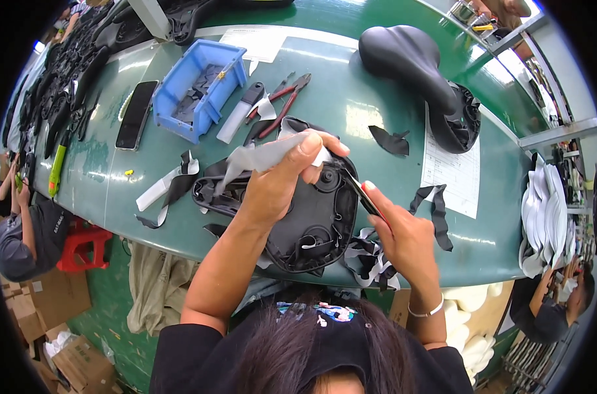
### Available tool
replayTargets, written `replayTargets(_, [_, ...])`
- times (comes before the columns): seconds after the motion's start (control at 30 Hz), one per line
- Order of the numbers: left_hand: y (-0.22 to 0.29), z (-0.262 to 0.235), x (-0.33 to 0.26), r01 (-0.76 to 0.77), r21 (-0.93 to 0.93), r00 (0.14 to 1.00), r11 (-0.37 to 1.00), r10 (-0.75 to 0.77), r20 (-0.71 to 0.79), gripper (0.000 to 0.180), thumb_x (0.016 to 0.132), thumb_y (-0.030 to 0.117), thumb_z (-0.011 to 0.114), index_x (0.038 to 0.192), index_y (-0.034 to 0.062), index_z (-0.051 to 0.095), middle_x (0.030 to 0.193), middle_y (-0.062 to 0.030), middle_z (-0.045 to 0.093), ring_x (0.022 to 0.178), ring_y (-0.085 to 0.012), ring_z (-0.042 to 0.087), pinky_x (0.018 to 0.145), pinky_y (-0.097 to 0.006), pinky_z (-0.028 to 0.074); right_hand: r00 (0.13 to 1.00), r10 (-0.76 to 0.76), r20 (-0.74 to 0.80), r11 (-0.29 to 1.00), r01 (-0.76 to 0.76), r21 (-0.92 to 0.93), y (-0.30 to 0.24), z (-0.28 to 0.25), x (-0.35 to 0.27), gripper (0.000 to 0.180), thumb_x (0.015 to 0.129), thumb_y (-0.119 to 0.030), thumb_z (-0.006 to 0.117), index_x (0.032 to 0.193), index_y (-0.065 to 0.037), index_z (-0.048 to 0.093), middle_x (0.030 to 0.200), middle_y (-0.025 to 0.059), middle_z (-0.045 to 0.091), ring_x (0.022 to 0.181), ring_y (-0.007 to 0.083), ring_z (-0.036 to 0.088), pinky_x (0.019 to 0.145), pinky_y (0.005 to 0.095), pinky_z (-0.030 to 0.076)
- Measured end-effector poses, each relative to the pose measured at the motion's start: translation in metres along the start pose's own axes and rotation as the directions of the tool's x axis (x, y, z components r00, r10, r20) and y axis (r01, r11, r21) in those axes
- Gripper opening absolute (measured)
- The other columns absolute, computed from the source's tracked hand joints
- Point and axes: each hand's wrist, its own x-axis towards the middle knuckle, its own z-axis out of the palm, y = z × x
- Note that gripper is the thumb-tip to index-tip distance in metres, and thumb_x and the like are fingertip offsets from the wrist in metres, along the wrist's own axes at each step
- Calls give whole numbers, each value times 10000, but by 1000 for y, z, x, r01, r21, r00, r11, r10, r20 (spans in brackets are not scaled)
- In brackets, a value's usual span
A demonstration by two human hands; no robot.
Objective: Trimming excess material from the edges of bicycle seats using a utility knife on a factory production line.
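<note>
An upside-down bicycle saddle (292,230), its black cover folded over the rim, lies at the table's near edge in front of me. My left hand (272,184) is closed on a pale grey strip (249,157) at the saddle's far edge, and the strip's loose end hangs out to the left. In my right hand (403,233) is a slim tool with a red and black handle (370,201). Its thin tip reaches the saddle's right rim, close to my left fingers; the exact contact is hidden. Black and white trimmings (374,259) lie beside the saddle's near right side.
Beyond my left hand are a blue bin (213,118) of dark scraps, a phone (136,116), red-handled pliers (286,108) and a pale-handled tool (236,121). Two saddles, one upright (400,62), stand far right by a printed sheet (449,177). People work at both sides.
</note>
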Motion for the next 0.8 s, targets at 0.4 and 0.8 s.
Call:
replayTargets(0.4, [31,-10,6,-192,867,979,459,146,139,227,892,255,561,790,53,570,794,-71,621,640,-255,544,611,-376,447,998,63,5,998,-63,-19,-3,5,-5,505,852,-187,607,1340,-203,481,657,91,617,505,282,567,441,373,392])
replayTargets(0.8, [-9,-22,28,-70,769,874,635,410,-260,410,834,251,678,526,43,505,534,-40,495,522,-150,442,531,-340,369,979,124,165,964,-79,-253,-25,0,-12,525,845,-133,586,1353,-167,460,676,139,613,527,319,567,458,385,389])
